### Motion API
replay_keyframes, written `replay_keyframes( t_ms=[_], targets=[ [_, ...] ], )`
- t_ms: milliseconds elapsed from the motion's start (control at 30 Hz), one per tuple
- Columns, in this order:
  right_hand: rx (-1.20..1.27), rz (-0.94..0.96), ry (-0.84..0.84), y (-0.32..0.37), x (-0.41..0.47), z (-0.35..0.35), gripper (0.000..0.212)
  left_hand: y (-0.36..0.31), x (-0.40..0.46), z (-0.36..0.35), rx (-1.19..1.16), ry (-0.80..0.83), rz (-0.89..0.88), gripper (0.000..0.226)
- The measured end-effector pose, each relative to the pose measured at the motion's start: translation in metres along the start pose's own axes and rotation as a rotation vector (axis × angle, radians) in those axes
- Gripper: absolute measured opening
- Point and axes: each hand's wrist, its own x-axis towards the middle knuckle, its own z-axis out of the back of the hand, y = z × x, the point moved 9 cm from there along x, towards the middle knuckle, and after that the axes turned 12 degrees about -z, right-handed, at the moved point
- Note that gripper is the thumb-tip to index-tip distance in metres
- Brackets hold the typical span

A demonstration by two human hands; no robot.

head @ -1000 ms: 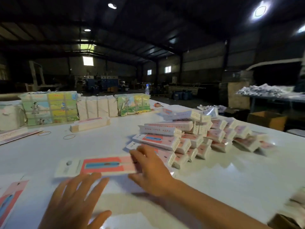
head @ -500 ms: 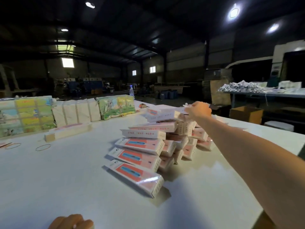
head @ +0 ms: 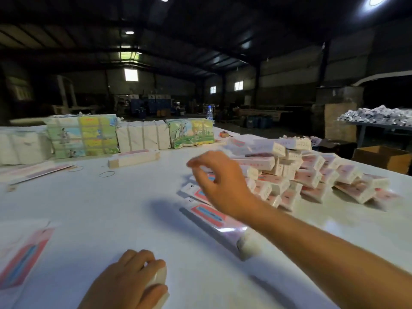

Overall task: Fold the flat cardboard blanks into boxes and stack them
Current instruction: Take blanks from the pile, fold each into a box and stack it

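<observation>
The right hand [head: 219,186] hangs empty with loose fingers over the box pile [head: 289,175]. The left hand [head: 131,282] grips something white near the pile. I think folding comes next.

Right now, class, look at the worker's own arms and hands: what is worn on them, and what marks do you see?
Nothing is worn. The right hand and its forearm are bare, with no sleeve, glove or watch in view. The left hand is bare too, with no ring showing; its arm lies out of view. No markings show.
</observation>
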Motion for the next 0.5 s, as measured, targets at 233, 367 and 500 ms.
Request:
replay_keyframes(
  t_ms=[233,367,500],
  targets=[
    [-0.314,0.041,0.478,-0.038,-0.088,-0.116,0.029,0.013,-0.002,0.001,0.005,0.089,0.191,0.038],
    [-0.276,0.087,0.44,-0.031,-0.089,-0.112,0.024,0.02,-0.01,-0.012,-0.096,0.157,0.285,0.041],
    [-0.257,0.242,0.268,-0.007,-0.084,-0.097,0.02,0.055,-0.032,0.012,-0.253,0.116,0.428,0.041]
  ],
)
